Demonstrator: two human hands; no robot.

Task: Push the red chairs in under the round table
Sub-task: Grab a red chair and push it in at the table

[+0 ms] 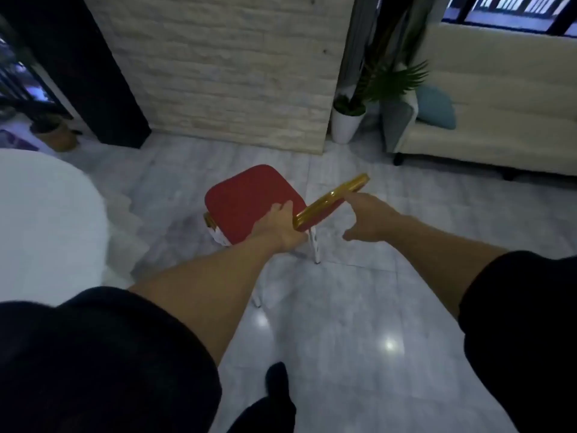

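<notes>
While the red chair (249, 204) looks light and rigid, its gold backrest (331, 200) is touched by the open-fingered right hand (368, 220); left hand (278, 228) gripping, best hold.

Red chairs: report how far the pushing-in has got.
Done: nothing visible. The one red chair in view stands on open floor, clear of the white-clothed round table. In hand: the left hand rests at its seat edge, the right hand touches its gold-topped back. Left: pushing it under.
</notes>
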